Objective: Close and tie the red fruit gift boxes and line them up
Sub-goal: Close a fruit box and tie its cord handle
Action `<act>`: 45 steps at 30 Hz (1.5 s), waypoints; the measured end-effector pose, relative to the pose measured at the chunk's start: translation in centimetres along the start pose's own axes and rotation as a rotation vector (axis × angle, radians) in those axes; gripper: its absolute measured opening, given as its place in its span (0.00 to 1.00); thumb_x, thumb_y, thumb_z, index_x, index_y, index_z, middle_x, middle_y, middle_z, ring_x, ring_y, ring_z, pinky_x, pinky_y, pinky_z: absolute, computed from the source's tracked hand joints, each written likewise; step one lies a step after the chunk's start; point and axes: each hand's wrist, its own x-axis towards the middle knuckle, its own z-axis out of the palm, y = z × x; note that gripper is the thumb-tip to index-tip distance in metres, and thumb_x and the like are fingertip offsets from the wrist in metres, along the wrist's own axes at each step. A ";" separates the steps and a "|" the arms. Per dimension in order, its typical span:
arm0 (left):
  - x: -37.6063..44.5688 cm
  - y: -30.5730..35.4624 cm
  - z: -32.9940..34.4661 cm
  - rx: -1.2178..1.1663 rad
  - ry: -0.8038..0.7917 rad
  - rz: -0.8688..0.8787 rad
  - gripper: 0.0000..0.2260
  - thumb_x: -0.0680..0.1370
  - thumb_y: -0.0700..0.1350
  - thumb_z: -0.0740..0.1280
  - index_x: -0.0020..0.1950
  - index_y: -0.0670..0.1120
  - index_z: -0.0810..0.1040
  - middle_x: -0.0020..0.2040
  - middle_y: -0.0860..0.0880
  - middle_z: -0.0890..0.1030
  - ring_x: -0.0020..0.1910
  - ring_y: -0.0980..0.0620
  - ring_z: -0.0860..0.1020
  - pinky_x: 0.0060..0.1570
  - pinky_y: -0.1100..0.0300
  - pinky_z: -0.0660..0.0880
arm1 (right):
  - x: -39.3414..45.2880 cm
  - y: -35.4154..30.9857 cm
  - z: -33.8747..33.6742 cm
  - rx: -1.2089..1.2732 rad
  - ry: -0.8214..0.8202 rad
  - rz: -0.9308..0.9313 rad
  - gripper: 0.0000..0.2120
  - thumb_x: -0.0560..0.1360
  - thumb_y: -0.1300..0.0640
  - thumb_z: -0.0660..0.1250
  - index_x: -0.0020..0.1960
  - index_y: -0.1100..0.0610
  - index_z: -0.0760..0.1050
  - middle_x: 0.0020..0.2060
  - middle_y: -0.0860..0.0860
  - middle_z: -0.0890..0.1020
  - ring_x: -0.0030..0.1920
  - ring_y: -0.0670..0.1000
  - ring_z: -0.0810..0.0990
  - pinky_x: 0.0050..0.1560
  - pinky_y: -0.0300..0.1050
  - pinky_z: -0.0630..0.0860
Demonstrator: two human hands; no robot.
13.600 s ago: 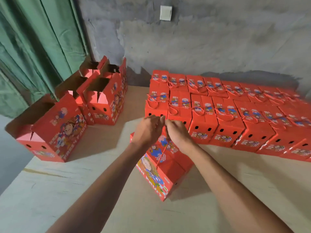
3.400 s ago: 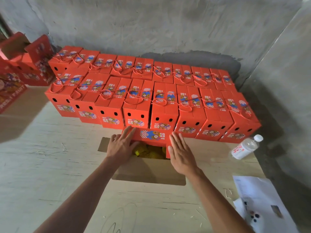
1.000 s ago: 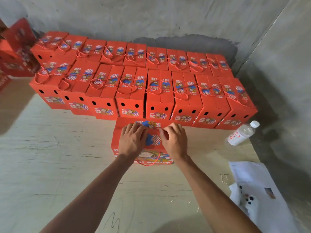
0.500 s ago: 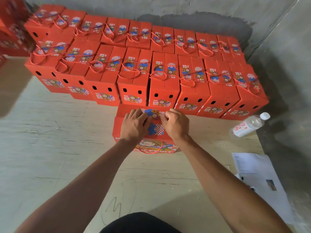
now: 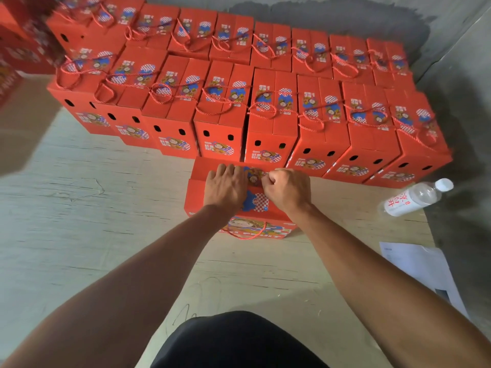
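Left hand (image 5: 225, 188) is laid flat on the lid of the front gift box (image 5: 198, 193), which sits on the table (image 5: 79, 221) against the tied rows; right hand (image 5: 288, 188) is curled, apparently pinching cord. Lid spring-back is judged likely if pressure is eased before knotting.

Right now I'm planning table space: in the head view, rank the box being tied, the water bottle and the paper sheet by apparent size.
1. Box being tied
2. Paper sheet, cut off by the frame and nearer the camera, so unsure against the box
3. Water bottle
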 end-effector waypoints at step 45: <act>-5.3 -2.8 0.7 -0.217 0.387 0.277 0.08 0.82 0.49 0.68 0.49 0.46 0.83 0.46 0.48 0.79 0.43 0.44 0.75 0.43 0.48 0.72 | -8.3 -1.2 1.7 -0.025 0.377 -0.017 0.14 0.83 0.47 0.65 0.46 0.56 0.78 0.43 0.50 0.79 0.43 0.53 0.73 0.44 0.48 0.70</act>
